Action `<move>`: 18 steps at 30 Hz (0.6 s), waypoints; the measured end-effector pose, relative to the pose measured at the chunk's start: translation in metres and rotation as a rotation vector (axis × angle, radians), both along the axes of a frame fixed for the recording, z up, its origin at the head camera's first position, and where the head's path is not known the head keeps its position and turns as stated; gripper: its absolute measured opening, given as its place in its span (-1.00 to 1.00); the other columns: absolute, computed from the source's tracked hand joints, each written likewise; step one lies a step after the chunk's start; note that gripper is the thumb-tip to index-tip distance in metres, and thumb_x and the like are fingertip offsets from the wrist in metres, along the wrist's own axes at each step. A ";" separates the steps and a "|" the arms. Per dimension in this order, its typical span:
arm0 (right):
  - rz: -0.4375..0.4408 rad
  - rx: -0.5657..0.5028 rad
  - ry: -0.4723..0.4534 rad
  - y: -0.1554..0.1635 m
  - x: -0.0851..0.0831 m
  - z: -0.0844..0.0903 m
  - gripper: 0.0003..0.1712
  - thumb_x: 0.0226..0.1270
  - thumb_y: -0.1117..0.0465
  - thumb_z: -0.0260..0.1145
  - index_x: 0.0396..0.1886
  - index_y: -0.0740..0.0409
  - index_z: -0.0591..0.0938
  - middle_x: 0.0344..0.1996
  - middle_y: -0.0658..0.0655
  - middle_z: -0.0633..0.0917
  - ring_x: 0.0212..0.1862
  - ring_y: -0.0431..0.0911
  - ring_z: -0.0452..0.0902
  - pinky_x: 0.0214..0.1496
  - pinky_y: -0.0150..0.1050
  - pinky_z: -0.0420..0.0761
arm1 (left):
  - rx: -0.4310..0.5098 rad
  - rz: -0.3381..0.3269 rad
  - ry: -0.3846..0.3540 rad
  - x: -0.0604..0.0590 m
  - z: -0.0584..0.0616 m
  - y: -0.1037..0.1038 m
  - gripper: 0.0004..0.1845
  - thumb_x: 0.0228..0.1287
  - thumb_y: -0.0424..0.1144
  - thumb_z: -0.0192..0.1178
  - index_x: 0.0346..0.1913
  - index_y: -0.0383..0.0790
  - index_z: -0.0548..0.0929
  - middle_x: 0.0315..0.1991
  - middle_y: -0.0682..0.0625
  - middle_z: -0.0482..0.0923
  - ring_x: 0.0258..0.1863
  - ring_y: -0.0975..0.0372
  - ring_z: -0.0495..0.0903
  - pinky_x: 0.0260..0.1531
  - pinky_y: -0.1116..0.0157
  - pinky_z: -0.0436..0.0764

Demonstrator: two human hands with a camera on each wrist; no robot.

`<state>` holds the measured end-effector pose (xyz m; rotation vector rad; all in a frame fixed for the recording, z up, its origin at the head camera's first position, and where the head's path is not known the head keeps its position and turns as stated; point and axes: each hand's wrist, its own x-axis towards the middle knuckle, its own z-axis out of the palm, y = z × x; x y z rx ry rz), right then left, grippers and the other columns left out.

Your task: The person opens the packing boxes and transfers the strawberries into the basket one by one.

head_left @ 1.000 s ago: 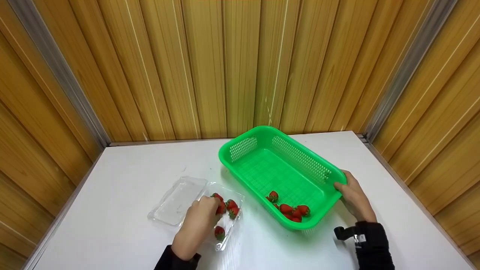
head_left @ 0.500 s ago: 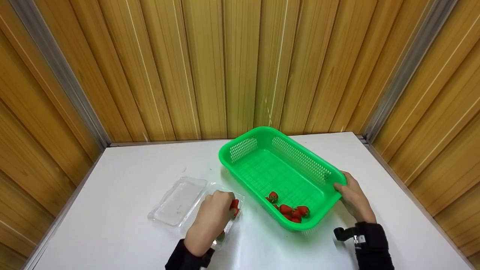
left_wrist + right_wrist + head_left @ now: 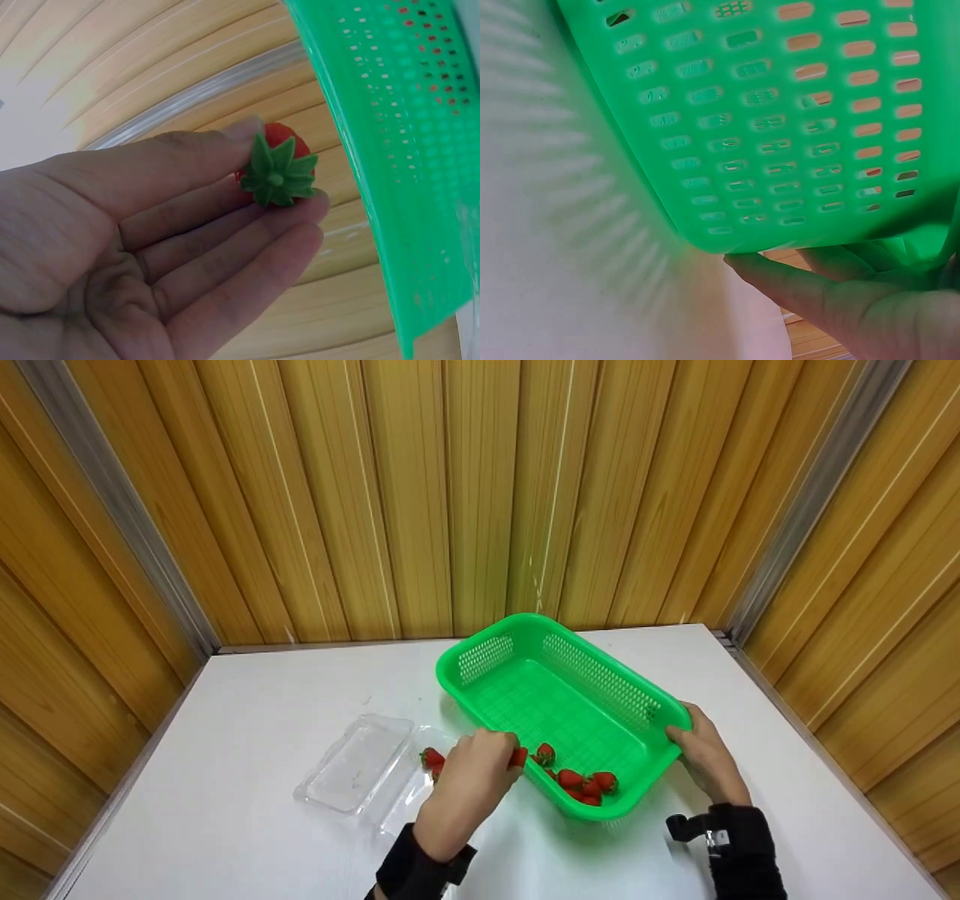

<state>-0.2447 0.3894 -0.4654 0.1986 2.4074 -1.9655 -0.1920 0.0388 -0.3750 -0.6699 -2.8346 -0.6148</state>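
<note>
Left hand [image 3: 476, 769] pinches a strawberry [image 3: 276, 169] between thumb and fingertips beside the basket [image 3: 600, 682] wall. Right hand [image 3: 705, 757] grips the basket rim; its fingers are partly hidden.

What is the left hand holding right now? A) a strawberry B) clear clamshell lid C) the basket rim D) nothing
A: the left hand pinches a strawberry between thumb and fingers, beside the green basket wall.
</note>
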 end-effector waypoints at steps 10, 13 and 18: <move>-0.004 -0.003 -0.002 0.000 0.001 0.000 -0.35 0.37 0.42 -0.11 0.40 0.38 -0.07 0.21 0.40 0.19 0.05 0.06 0.34 -0.08 -0.26 0.57 | -0.035 -0.104 0.058 -0.009 -0.006 0.029 -0.59 -0.03 -0.46 0.25 -0.73 -0.02 0.27 -0.68 0.18 0.10 -0.65 0.30 0.17 -0.68 0.37 0.23; -0.001 0.007 0.000 0.000 0.001 0.000 -0.35 0.38 0.41 -0.11 0.40 0.39 -0.07 0.21 0.39 0.19 0.06 0.07 0.33 -0.07 -0.26 0.56 | -0.022 -0.108 0.052 -0.010 -0.010 0.034 -0.66 -0.02 -0.46 0.25 -0.70 -0.03 0.38 -0.69 0.18 0.23 -0.67 0.31 0.25 -0.68 0.38 0.28; -0.003 0.002 0.010 0.001 0.002 0.000 -0.37 0.38 0.41 -0.11 0.39 0.40 -0.06 0.20 0.40 0.20 0.06 0.07 0.34 -0.04 -0.24 0.56 | 0.008 -0.125 0.047 -0.010 -0.014 0.042 -0.66 0.03 -0.47 0.22 -0.69 -0.06 0.36 -0.69 0.15 0.22 -0.66 0.31 0.20 -0.68 0.40 0.26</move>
